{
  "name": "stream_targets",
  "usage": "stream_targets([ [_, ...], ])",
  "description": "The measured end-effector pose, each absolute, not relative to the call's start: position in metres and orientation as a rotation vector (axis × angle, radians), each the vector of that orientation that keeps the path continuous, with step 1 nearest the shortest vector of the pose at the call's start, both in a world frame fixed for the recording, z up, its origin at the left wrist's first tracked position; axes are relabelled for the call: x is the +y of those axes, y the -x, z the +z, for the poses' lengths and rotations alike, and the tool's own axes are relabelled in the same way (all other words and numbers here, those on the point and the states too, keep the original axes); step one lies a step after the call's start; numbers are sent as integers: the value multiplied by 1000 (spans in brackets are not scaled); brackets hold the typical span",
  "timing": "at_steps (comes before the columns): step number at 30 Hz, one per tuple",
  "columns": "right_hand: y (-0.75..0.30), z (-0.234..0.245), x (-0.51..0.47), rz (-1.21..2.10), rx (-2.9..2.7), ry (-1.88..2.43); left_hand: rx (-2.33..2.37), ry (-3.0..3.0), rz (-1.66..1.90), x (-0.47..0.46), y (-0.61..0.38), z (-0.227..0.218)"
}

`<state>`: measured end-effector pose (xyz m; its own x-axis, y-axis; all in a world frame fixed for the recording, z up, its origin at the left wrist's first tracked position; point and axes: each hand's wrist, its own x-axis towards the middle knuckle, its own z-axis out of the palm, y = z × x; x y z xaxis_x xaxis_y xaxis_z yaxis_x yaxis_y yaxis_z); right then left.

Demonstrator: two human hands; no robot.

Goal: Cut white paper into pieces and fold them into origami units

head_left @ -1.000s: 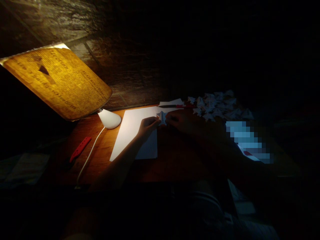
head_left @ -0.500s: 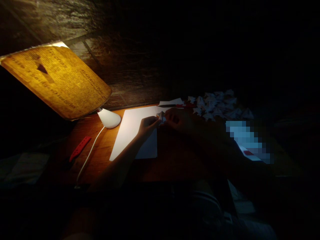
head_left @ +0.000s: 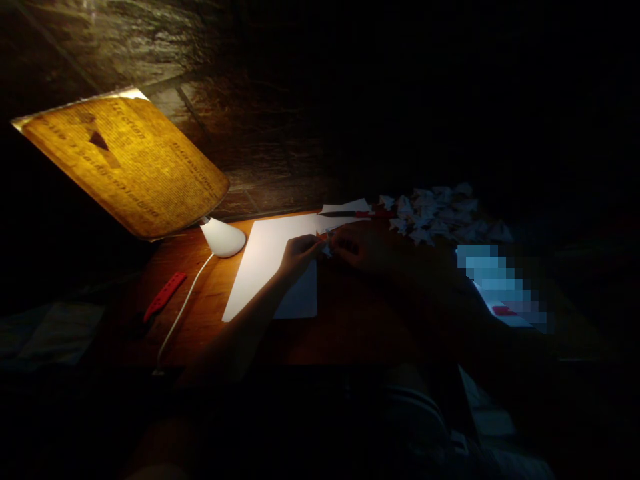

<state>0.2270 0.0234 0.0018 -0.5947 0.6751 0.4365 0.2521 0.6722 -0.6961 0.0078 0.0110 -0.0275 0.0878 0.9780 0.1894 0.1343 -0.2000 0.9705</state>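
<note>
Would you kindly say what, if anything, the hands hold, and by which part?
A small folded paper, held at its left side by the left hand; the right hand is at its right side, grip unclear.

The one view comes from a camera on the person's head, facing forward and down across the table toward the wall. It stands back enough to frame the lamp at left, the left fingers and right fingers near mid-frame, and the dim lap below.
</note>
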Motion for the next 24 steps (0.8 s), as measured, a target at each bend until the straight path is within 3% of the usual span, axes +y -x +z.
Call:
stream_targets([
  [6,-228,0,22,843,-2230,705,1167,-1481,1225,12,-7,-30],
  [14,-226,9,20,612,-2370,708,1167,-1530,1185,11,-9,-31],
  [24,-224,4,22,567,-2362,724,1138,-1538,1210,13,-7,-34],
])
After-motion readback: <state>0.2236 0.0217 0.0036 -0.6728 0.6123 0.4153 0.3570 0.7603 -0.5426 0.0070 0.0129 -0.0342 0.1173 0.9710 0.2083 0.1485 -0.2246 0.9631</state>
